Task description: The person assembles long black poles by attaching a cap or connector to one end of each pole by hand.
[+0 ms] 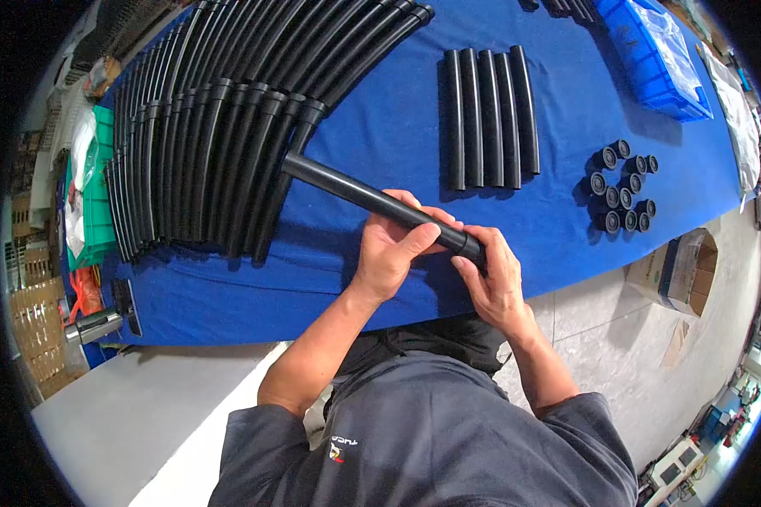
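Note:
A long black tube [355,192] slants across the front of the blue table, its far end close to the piled tubes at left. My left hand [393,249] is wrapped round it near its lower right end, thumb on top. At that very end, my right hand [492,275] grips a black end cap [471,248], fingers over it and thumb below. How far the cap sits on the tube is partly hidden by my fingers. Beyond my hands, several bare black tubes [488,118] lie side by side.
Many capped tubes [211,160] are piled at left beside a green crate [101,186]. Several loose black caps [626,188] stand on the blue table [558,228] at right. A blue bin [651,55] is at back right. Below it, a cardboard box [683,269] stands on the floor.

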The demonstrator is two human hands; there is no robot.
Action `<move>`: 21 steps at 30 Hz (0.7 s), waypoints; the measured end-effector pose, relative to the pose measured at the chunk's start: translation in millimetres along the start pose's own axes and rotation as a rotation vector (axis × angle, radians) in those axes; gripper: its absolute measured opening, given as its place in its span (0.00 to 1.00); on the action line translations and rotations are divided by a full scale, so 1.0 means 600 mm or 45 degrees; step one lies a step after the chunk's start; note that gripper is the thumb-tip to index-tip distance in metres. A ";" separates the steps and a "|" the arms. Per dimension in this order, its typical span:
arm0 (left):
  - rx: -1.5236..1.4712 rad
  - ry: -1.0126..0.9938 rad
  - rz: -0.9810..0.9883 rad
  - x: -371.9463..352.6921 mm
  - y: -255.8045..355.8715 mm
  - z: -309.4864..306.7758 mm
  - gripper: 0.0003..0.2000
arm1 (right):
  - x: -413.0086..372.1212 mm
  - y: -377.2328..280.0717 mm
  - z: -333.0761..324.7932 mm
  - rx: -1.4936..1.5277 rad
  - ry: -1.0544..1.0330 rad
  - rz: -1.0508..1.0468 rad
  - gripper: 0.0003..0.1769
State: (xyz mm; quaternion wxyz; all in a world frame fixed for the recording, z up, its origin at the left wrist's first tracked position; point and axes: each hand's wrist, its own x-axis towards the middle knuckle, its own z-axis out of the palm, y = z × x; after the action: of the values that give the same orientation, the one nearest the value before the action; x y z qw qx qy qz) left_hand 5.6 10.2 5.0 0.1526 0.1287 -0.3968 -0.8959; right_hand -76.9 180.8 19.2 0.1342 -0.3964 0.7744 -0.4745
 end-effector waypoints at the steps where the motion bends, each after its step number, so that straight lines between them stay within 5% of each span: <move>1: -0.002 0.003 -0.031 0.000 0.002 0.000 0.16 | 0.000 0.000 -0.001 0.009 -0.005 0.001 0.23; 14: -0.056 -0.077 -0.048 0.003 -0.004 -0.019 0.17 | 0.002 -0.005 -0.001 0.005 0.060 0.009 0.26; 21: -0.308 -0.128 -0.079 0.005 0.007 -0.035 0.18 | -0.005 -0.007 -0.019 0.276 0.000 0.311 0.22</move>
State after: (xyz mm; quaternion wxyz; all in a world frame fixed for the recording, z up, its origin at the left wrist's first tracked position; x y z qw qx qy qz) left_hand 10.9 -8.1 -5.8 0.1190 0.0766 -0.2888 -0.9469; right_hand -79.7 189.1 28.4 0.2330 -0.2826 0.7611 -0.5354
